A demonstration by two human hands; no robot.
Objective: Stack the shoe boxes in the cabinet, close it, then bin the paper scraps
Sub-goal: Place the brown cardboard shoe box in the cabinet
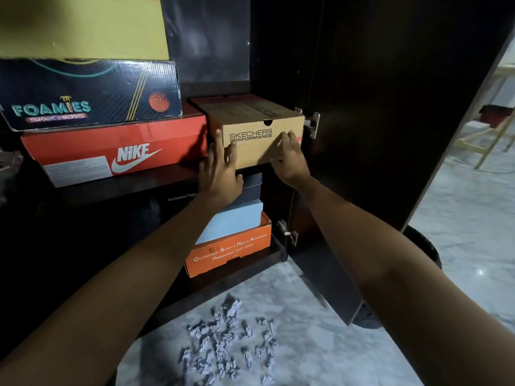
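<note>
A brown Skechers Performance box (250,126) sits on the cabinet's upper shelf (125,188), right of a red Nike box (111,151). My left hand (220,171) lies flat against the brown box's front left corner, fingers straight. My right hand (288,160) presses its front right side with slightly bent fingers. A black Foamies box (89,93) and a yellow box (83,26) are stacked on the Nike box. Below stand a dark box (252,188), a light blue box (237,218) and an orange safety-shoe box (231,249). Crumpled paper scraps (228,344) lie on the floor.
The dark cabinet door (390,121) stands open to the right, with hinges (312,123) beside the brown box. Behind the door's lower edge sits a round black object (426,246). Pale marble floor (459,218) spreads to the right, with wooden furniture legs (490,140) farther off.
</note>
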